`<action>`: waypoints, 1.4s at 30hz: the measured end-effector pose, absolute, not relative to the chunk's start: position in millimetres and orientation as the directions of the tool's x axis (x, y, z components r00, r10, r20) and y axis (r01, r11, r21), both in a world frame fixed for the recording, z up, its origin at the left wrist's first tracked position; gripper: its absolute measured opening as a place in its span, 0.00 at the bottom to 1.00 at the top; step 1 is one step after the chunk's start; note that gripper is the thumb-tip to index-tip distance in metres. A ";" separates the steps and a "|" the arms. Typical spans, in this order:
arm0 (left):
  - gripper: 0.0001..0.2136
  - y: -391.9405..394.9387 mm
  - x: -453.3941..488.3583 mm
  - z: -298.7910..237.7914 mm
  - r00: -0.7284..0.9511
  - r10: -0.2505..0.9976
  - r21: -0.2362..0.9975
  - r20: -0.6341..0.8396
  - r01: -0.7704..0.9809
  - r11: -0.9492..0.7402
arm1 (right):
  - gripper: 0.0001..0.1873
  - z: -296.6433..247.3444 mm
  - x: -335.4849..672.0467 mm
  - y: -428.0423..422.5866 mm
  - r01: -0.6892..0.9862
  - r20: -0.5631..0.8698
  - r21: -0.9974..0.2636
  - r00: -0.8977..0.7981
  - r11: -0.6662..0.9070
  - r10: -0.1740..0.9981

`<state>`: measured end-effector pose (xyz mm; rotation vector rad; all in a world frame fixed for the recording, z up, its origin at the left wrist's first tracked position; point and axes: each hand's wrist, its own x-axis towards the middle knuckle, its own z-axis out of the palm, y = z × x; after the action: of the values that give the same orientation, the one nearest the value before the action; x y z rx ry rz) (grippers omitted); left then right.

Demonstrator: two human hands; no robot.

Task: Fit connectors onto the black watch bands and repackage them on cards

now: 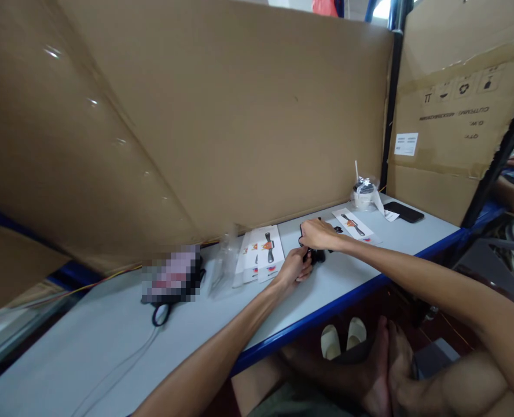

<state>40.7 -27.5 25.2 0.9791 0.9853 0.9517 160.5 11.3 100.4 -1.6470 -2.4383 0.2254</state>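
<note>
Over the table, my left hand (295, 267) and my right hand (320, 234) are close together, fingers bent and closed around a small black object (318, 255). My fingers cover most of it, so its exact kind does not show. The right hand sits slightly above and beyond the left. More small black pieces (337, 230) lie just right of the right hand. Left of my hands lie several overlapping white cards (263, 255), printed with a black two-handled tool. A similar card (353, 225) is on the right.
Clear plastic bags (224, 266) lie left of the cards. Farther left is a blurred-out item (174, 272) with a black loop and a cable. At the back right are a bagged cup (363, 194) and a black phone (403, 212). Cardboard walls (239, 116) enclose the table (109, 324).
</note>
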 end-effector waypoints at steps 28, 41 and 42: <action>0.16 -26.1 39.0 32.6 0.295 0.913 0.888 -0.282 -0.281 0.365 | 0.13 109.2 160.6 8.2 0.875 0.195 -0.197 -0.408 0.443 0.892; 0.15 -23.2 36.0 30.0 0.307 0.910 0.879 -0.280 -0.299 0.372 | 0.10 85.9 157.0 29.2 0.840 0.231 -0.288 -0.405 0.460 0.885; 0.15 -23.6 36.0 30.2 0.304 0.911 0.884 -0.277 -0.291 0.366 | 0.09 86.3 156.3 28.4 0.847 0.214 -0.271 -0.411 0.458 0.886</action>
<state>36.0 -23.6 30.2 0.8299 0.9172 0.9307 156.3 28.4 86.3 -1.4734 -2.3878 0.1712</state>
